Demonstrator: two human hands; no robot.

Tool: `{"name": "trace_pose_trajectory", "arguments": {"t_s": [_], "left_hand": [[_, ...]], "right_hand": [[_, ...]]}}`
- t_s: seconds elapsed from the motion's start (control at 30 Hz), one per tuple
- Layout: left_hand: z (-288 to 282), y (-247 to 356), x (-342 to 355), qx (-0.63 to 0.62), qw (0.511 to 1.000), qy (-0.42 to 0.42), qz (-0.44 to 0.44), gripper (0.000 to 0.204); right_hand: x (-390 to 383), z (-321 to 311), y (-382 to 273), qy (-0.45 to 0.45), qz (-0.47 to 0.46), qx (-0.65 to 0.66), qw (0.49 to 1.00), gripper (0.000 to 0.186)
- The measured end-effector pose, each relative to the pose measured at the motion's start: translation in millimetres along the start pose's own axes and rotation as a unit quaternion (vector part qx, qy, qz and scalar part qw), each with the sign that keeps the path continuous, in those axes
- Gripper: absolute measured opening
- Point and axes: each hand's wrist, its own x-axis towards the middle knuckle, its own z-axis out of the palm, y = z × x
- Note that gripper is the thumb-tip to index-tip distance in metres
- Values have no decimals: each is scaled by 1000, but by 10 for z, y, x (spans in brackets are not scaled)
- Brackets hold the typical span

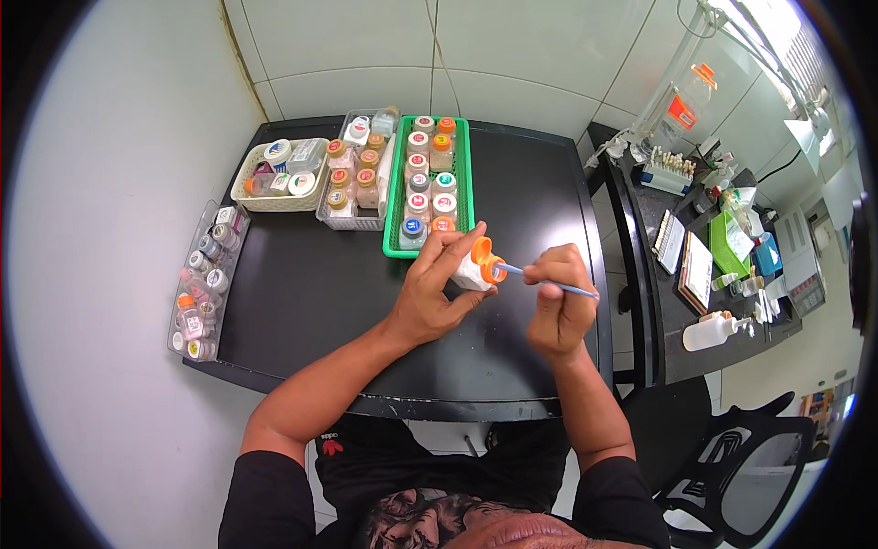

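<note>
My left hand (430,291) is closed around a small white bottle (471,274), tilted toward the right. The bottle's orange flip cap (481,249) stands open, showing its mouth. Between the fingertips of my right hand (562,297) is a thin light-blue stick (569,288), pinched near its middle. The stick's far end reaches into the bottle's mouth; its tip inside is hard to make out. Just beyond my left hand lies a green basket (391,240) with two rows of small jars. A jar with a blue lid (413,228) sits in its near end.
Left of the green basket stand a clear bin (370,222) of jars and a cream basket (274,204). A clear tray (240,240) of bottles runs along the black table's (302,311) left edge. At right, a side desk (672,352) holds a pump bottle (709,334); a black chair (732,467) stands nearby.
</note>
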Motion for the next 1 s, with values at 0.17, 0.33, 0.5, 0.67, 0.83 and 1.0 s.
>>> {"name": "trace_pose_trajectory", "arguments": {"t_s": [0.17, 0.33, 0.5, 0.67, 0.83, 1.0], "left_hand": [[78, -153, -67, -96, 993, 57, -40, 69], [84, -182, -57, -105, 993, 54, -16, 64], [68, -178, -60, -50, 997, 49, -6, 66], [62, -218, -74, -36, 998, 43, -2, 67], [74, -208, -79, -40, 998, 47, 1, 67], [66, -224, -73, -36, 998, 47, 1, 67]], "right_hand": [[1, 8, 11, -14, -57, -28, 998, 25], [17, 18, 0, -49, 5, -19, 999, 26], [21, 19, 18, -13, 3, 13, 1000, 26], [14, 16, 17, -52, 1, 23, 998, 28], [-26, 4, 44, 12, 22, 47, 999, 28], [32, 32, 32, 5, 14, -1, 1000, 29]]}}
